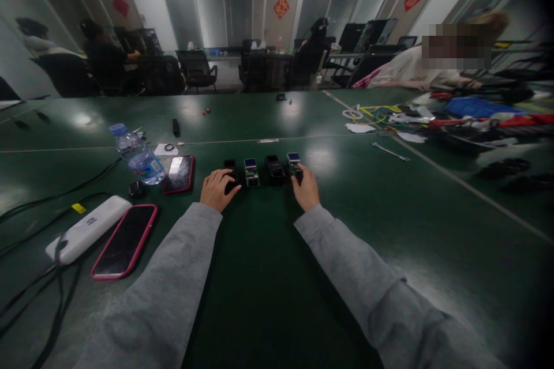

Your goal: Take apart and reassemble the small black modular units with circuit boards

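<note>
Several small electronic modules stand in a row on the green table: a black one (229,165), one with a blue screen (250,172), a black one (274,168) and another with a blue screen (294,161). My left hand (219,188) rests with curled fingers against the leftmost black module. My right hand (306,187) has its fingers curled on the rightmost module. Both arms wear grey sleeves.
At the left lie two red-cased phones (179,173) (124,240), a white power bank (88,228) with cables, and a tipped water bottle (137,154). A wrench (390,151) and a cluttered pile of wires (459,118) sit at the right, beside a seated person (415,69). Chairs stand behind.
</note>
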Demonstrator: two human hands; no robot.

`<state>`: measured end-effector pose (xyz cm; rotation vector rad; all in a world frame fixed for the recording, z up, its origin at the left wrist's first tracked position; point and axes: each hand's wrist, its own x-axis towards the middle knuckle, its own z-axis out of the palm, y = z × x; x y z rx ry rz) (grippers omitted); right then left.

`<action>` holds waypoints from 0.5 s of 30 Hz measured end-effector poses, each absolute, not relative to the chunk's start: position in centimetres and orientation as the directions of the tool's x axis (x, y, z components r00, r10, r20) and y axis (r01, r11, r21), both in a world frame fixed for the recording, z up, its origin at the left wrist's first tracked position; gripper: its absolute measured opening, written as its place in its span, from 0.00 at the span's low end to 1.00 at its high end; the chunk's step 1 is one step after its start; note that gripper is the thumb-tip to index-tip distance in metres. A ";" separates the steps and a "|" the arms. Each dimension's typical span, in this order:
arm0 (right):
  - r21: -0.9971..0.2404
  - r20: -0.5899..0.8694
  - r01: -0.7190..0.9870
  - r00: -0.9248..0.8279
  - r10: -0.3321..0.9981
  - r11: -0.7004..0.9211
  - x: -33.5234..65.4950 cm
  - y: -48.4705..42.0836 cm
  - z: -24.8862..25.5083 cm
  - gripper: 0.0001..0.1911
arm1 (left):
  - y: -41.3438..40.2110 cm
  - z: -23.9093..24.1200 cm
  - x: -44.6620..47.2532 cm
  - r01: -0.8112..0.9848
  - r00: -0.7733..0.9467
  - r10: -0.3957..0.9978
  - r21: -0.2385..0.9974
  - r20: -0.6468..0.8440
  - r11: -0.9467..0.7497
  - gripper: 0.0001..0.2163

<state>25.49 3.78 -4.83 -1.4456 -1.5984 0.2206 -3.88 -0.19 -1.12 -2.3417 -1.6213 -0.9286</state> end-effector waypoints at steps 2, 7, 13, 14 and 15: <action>-0.668 0.502 0.688 0.136 0.854 0.283 25.5 3.8 -4.8 0.24 | -0.2 -1.1 -3.9 0.887 0.227 0.799 0.220 0.557 -0.406 0.10; -0.661 0.511 0.692 0.132 0.849 0.291 25.5 3.9 -4.9 0.24 | -0.4 -0.9 -3.8 0.889 0.233 0.804 0.215 0.547 -0.404 0.10; -0.666 0.507 0.688 0.136 0.851 0.287 25.4 3.8 -4.8 0.24 | -0.8 -0.6 -3.6 0.892 0.242 0.813 0.207 0.529 -0.401 0.09; -0.666 0.503 0.689 0.134 0.854 0.284 25.4 3.8 -4.7 0.24 | -0.8 -0.6 -3.6 0.891 0.244 0.815 0.210 0.526 -0.402 0.09; -0.667 0.497 0.690 0.133 0.857 0.280 25.4 3.8 -4.7 0.24 | -0.8 -0.6 -3.6 0.891 0.244 0.816 0.212 0.524 -0.403 0.09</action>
